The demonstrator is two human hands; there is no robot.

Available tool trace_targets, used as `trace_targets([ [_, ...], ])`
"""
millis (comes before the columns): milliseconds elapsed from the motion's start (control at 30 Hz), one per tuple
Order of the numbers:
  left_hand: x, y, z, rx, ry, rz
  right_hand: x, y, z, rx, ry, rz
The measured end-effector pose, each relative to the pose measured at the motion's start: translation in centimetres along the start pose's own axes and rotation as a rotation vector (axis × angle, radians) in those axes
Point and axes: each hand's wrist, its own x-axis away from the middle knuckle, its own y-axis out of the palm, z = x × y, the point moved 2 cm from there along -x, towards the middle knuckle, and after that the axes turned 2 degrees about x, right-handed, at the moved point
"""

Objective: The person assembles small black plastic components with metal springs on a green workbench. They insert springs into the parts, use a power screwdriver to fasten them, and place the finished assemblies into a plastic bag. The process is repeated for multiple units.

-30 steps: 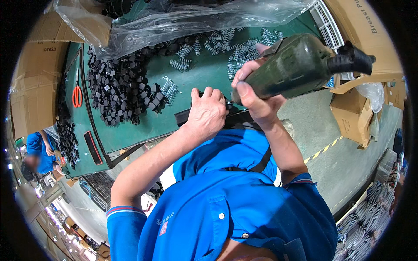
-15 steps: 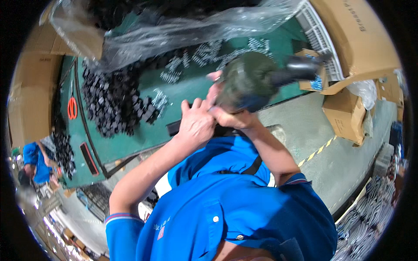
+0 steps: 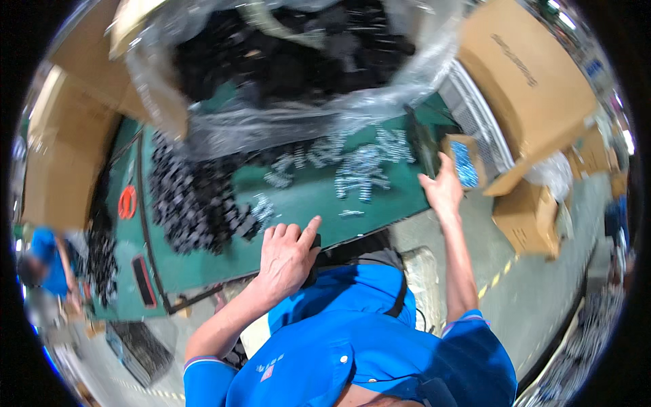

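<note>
Down at the near edge of the green surface (image 3: 305,203), the left hand (image 3: 285,261) lies flat, its grip loosely spread, covering a dark object that is mostly hidden. Just beyond its fingertips are scattered small silvery parts (image 3: 359,169), and farther to its left a heap of black parts (image 3: 190,203). Reaching out to the surface's right end, the right hand (image 3: 442,191) has its grip spread and empty, near a small open cardboard box (image 3: 464,161).

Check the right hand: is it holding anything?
No: the right hand is open with fingers spread, reaching past the edge of the green table, nothing in it.
</note>
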Motion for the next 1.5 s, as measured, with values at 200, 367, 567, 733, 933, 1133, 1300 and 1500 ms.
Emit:
trace_targets([
  [200,15.1,-1.5,-5.9,-0.236,-0.554,-0.265,0.0,-1.6,-0.3,0.293,-0.071,-0.042],
  [367,35.8,5.4,-13.4,-0.189,-1.347,-0.550,-4.7,-6.0,6.0,0.418,0.016,-0.001],
  [567,45.2,8.5,-12.9,-0.294,-1.605,-0.562,-6.9,-3.6,7.9,0.433,-0.118,0.002],
  [733,19.9,-1.4,-12.2,0.147,-0.831,0.075,-6.7,-2.2,9.5,0.428,-0.154,0.095],
  [933,-10.7,-5.9,-14.3,0.109,-0.122,0.434,-5.1,-3.8,8.8,0.264,-0.106,0.040],
  [1133,-31.1,-3.8,-17.3,-0.226,-0.045,0.311,-5.5,-4.1,8.4,0.297,-0.172,-0.068],
  [1300,-36.1,1.2,-18.1,-0.525,-0.308,0.313,-5.4,-5.2,7.4,0.314,-0.193,-0.126],
  [1500,-34.0,-1.6,-14.2,-0.635,-0.310,0.064,-5.4,-5.5,8.8,0.220,-0.104,-0.142],
])
